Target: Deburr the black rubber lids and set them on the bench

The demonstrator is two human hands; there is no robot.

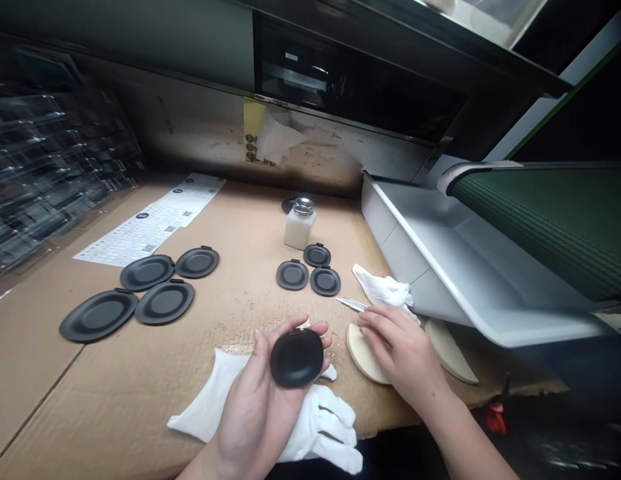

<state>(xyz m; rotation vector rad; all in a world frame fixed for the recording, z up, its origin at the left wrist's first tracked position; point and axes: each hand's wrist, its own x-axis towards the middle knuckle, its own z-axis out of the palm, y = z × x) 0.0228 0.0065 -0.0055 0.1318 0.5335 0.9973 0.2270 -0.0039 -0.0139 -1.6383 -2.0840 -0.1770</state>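
Note:
In my left hand (263, 400) rests a round black compact-like case (297, 359), cupped by the fingers above a white glove (327, 427). My right hand (400, 347) is over a cream round pad (363, 353), its fingers bent down by a thin pale blade-like tool (351, 304); whether they grip it is unclear. Beyond the hands lie three black pieces, one of them a rounded black lid (292, 275). Several larger black pieces (165, 301) sit in a group on the left.
A bottle with a metal top (299, 227) stands mid-table. Printed label sheets (135, 233) lie back left, near stacked clear trays (50, 160). A white bin (425, 267) and green conveyor belt (545, 220) are at the right. A white cloth (385, 288) lies beside the bin.

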